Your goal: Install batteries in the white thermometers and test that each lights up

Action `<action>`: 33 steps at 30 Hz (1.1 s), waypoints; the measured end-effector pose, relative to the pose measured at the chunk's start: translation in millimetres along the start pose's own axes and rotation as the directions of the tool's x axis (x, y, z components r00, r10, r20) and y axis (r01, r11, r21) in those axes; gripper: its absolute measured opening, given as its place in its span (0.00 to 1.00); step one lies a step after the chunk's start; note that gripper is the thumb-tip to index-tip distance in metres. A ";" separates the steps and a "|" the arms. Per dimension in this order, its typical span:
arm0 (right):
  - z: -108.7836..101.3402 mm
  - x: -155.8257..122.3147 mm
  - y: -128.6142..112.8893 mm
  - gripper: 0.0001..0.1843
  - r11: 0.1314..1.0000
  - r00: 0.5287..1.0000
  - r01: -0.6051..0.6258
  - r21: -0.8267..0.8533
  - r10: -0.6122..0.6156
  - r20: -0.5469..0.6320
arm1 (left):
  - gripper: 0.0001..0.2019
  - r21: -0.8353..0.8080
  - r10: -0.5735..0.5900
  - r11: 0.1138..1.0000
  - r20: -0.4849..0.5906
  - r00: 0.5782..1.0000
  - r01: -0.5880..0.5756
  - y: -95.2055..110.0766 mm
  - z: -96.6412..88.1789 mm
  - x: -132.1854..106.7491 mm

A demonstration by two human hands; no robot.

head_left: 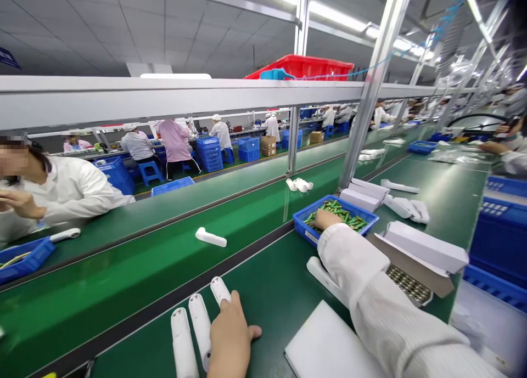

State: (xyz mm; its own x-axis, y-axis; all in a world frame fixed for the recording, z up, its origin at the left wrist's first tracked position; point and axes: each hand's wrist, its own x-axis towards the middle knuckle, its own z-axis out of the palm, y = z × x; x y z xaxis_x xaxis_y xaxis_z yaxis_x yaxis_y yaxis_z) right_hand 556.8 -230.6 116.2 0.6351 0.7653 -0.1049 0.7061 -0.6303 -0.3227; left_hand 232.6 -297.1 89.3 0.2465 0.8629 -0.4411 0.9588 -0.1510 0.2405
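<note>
My left hand (230,337) lies on a row of three white plastic handheld devices (200,323) at the near edge of the green bench, fingers over the right-hand ones. My right hand (325,219), in a white sleeve, reaches into a blue bin (302,227) filled with green batteries (349,218); its fingers are among them and whether they grip one is hidden. Another white device (319,274) lies under my right forearm.
An open white box of battery cells (407,285) sits to the right, a white sheet (325,345) near me. White devices (211,237) ride the green conveyor. A person in white sits across at left by a blue tray (24,260). Blue crates (500,241) stand at right.
</note>
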 end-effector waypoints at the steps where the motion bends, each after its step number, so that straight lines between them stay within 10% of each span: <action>1: 2.6 4.3 10.7 0.16 1.000 1.000 -0.003 -0.012 0.003 0.018 | 0.33 -0.019 0.001 1.000 -0.008 1.000 -0.001 0.4 0.8 0.7; 9: 29.1 19.0 29.2 0.13 0.990 0.998 0.059 0.129 -0.054 -0.045 | 0.27 -0.045 0.031 0.998 -0.031 0.999 -0.032 -7.8 -22.2 -17.0; 13: 19.5 21.9 34.2 0.10 0.949 0.994 0.055 0.311 -0.022 -0.107 | 0.23 -0.279 0.080 0.943 -0.347 0.934 -0.184 -24.6 -43.7 -30.5; 16: 10.3 17.5 35.6 0.07 0.866 0.991 0.068 0.495 -0.003 -0.130 | 0.21 -0.547 0.061 0.683 -0.618 0.784 -0.484 -34.0 -54.8 -36.2; 21: -5.2 -2.2 18.8 0.15 0.582 0.993 0.118 0.805 -0.056 -0.105 | 0.20 -0.600 -0.257 -0.028 -0.769 0.585 -0.800 -44.6 -66.0 -35.9; 27: -15.7 -50.3 -50.3 0.04 0.209 0.938 0.134 0.969 -0.342 -0.055 | 0.17 -0.373 -0.335 -0.619 -0.671 0.662 -0.691 -58.5 -74.5 -34.1; 33: 2.3 -143.1 -130.4 0.22 0.084 0.752 0.060 0.995 -0.659 0.010 | 0.18 -0.379 -0.307 -0.792 -0.431 0.848 -0.479 -56.7 -83.2 -38.7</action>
State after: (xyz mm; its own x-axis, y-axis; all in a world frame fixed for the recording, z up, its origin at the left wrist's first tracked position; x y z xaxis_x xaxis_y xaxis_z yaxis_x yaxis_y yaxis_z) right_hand 373.1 -257.6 171.1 0.0095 0.9922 0.1241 -0.2141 0.1233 -0.9690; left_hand 156.9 -281.8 164.6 -0.1464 0.9863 -0.0756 -0.9306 -0.1114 0.3487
